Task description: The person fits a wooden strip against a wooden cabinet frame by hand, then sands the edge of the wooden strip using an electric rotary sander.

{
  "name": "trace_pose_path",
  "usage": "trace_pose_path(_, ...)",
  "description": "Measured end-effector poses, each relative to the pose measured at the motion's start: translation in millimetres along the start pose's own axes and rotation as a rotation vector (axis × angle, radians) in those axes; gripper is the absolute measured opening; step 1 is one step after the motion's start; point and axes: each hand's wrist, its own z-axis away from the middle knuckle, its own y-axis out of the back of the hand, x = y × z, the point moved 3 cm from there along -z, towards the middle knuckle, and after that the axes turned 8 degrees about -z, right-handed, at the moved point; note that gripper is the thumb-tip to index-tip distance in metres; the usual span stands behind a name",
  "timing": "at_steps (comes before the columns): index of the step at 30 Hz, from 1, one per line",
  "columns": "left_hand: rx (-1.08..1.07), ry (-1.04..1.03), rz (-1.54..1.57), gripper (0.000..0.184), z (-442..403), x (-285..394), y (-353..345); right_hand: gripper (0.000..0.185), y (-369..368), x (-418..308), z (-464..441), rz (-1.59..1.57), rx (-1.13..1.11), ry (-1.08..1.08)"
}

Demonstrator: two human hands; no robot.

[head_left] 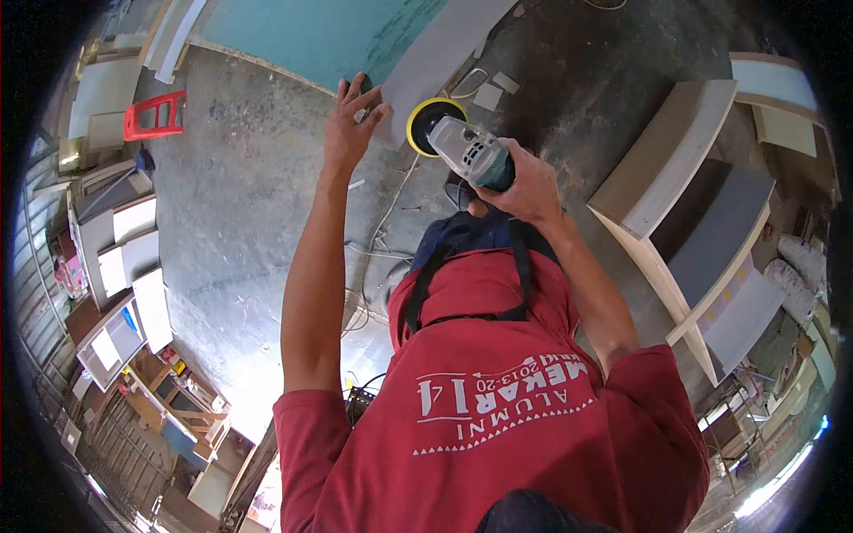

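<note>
My right hand (528,185) is wrapped around the rear body of a disc sander (473,153), a grey and green power tool. Its round yellow-rimmed pad (413,124) is beside the end of a pale strip (426,58) along a teal panel (302,35). My left hand (355,124) is open with fingers spread at the panel's near corner. Its fingertips overlap the edge, though I cannot tell how firmly they touch. A cord (391,209) trails across the floor below the pad.
To the right stands an unfinished wooden shelf unit (662,160). A red plastic stool (155,115) is on the left. Small pale offcuts (488,96) lie on the concrete floor (231,195) near the sander. Cabinets and boards (133,226) line the left side.
</note>
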Motion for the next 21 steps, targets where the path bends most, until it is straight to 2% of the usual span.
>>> trace_pose_path(2,0.01,-0.003,0.013,0.047,1.1,1.1,-0.1,0.068,5.2,3.8,-5.5,0.008,-0.054,-0.089)
trace_pose_path(11,0.012,0.053,0.066,0.042,3.4,3.3,1.9,0.06,49.7,22.6,-52.0,-0.04,0.072,-0.005)
trace_pose_path(15,0.001,0.087,0.101,0.041,4.3,5.6,3.5,0.059,77.3,41.9,-79.1,-0.014,0.075,-0.001)
trace_pose_path(17,-0.013,0.044,-0.027,0.04,3.2,8.5,6.1,0.059,92.7,52.3,-93.8,-0.014,0.092,-0.016)
trace_pose_path(21,-0.006,0.079,0.021,0.042,5.0,11.6,8.3,0.061,123.3,74.5,-124.0,0.02,0.083,-0.035)
